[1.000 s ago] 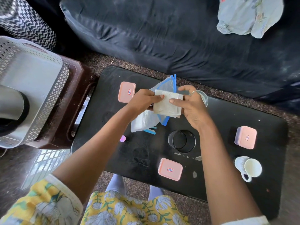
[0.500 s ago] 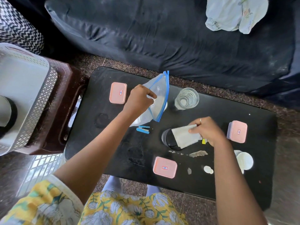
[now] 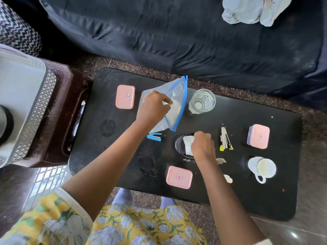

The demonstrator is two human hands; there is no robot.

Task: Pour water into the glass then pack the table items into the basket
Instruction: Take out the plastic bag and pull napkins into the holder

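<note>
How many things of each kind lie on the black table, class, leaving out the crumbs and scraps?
Pink-lidded boxes: 3
Staplers: 2
Glass: 1
White mug: 1
Black cup: 1
Zip bag: 1
White tissue: 1
Total: 10

Black tabletop (image 3: 109,156): left near quarter bare, free passage toward white perforated basket (image 3: 35,110) at left. Centre blocked by raised clear zip bag with blue seal (image 3: 175,103), black round cup (image 3: 179,144), blue clip (image 3: 154,137). Right: stapler (image 3: 225,138), pink lidded box (image 3: 258,136), white mug (image 3: 261,167) crowd the surface.
</note>
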